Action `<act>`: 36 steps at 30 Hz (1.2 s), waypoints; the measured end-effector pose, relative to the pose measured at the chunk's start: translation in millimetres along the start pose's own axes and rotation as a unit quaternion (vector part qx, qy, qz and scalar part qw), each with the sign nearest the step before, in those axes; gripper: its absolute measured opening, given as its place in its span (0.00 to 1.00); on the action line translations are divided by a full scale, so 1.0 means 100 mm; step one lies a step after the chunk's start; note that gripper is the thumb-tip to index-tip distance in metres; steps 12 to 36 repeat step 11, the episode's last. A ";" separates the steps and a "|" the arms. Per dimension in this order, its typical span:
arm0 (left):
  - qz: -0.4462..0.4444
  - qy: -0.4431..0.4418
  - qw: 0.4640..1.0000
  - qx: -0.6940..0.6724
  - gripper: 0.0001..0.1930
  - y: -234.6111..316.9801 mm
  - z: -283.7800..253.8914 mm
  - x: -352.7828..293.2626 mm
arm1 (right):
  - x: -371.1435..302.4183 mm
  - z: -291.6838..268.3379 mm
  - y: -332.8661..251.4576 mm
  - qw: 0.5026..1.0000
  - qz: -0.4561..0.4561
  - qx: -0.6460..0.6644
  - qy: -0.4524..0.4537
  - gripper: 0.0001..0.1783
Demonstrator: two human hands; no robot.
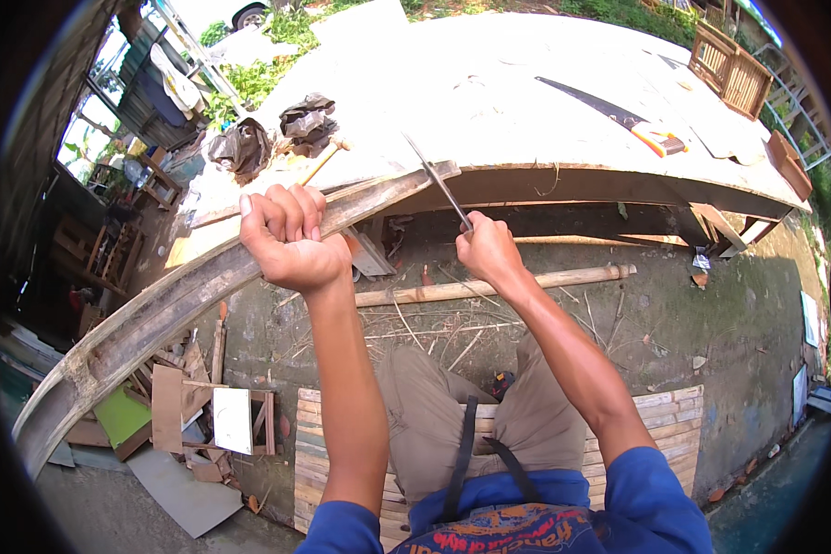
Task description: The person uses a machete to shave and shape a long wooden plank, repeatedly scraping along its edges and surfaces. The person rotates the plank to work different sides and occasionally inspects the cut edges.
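A long split bamboo pole (148,319), its hollow side showing, slants from the lower left up to the table's near edge. My left hand (291,235) lies across it, palm up, with the fingers curled into a fist; whatever they may hold is hidden. My right hand (487,247) is closed round the grip end of a long, narrow-bladed knife (443,187). The blade points away and to the left, crossing the bamboo near its far end. I cannot tell whether the blade touches it.
On the sunlit white table (517,120) lie a handsaw (619,120), a wooden-handled tool (323,162) and crumpled dark plastic (240,148). Another bamboo pole (499,286) rests on the ground beyond my knees. Board scraps (189,499) pile up at left, beside a slatted bamboo platform (656,434).
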State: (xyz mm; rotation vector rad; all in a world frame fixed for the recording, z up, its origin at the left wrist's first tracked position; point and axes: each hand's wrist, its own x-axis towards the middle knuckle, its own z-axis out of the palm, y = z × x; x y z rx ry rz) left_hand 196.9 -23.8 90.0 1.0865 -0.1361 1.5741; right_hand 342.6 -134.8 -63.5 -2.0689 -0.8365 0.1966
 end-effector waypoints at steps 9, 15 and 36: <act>-0.021 0.038 0.999 0.005 0.21 0.02 -0.01 0.01 | 0.14 0.07 0.18 0.999 0.039 0.035 0.014 0.12; -0.023 0.050 0.998 0.012 0.21 0.00 -0.07 -0.01 | -0.09 0.11 -0.10 0.999 -0.044 -0.011 0.003 0.12; -0.023 0.050 0.998 0.012 0.21 0.00 -0.07 -0.01 | -0.09 0.11 -0.10 0.999 -0.044 -0.011 0.003 0.12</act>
